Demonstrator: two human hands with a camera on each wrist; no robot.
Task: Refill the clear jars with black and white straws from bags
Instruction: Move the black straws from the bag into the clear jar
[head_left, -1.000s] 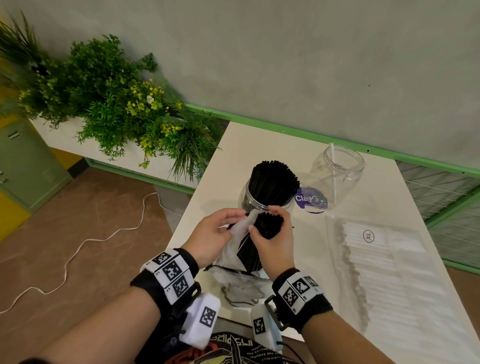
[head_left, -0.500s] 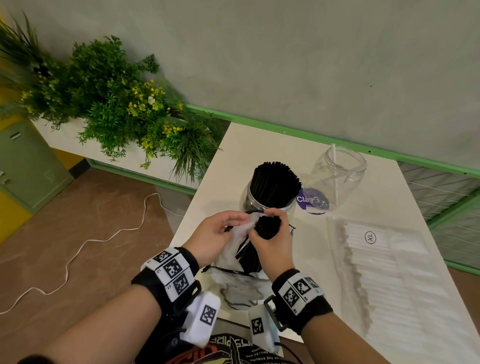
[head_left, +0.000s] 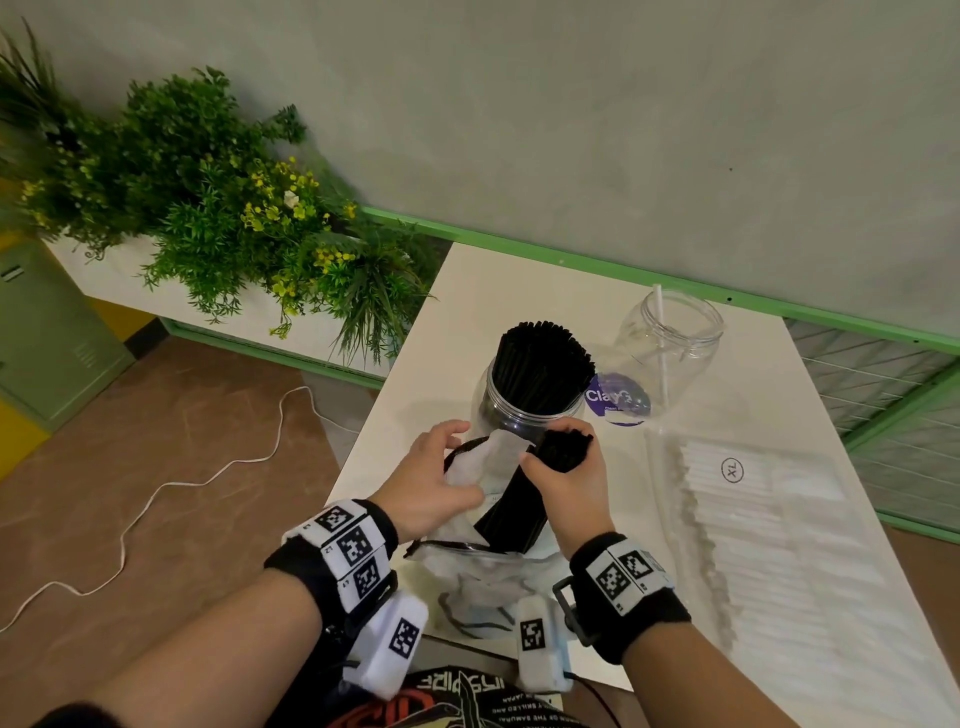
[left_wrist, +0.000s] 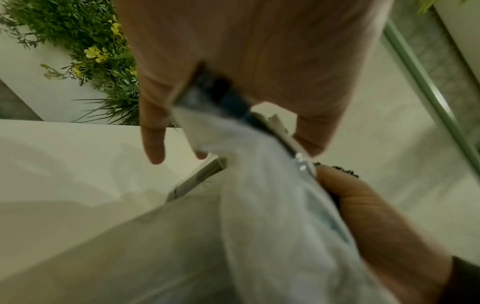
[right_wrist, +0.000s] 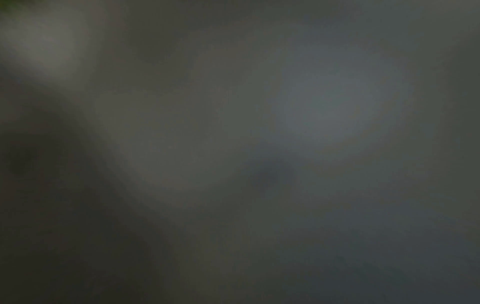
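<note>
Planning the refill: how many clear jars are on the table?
2: one jar packed with black straws just beyond the hands, one nearly empty jar behind it to the right. None hidden, apparently.

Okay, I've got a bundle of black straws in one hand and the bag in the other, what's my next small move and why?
Probably lift the bundle of black straws clear: the right hand grips its top, the lower end sits in the clear plastic bag the left hand holds, and the clear jar of black straws stands just behind.
</note>
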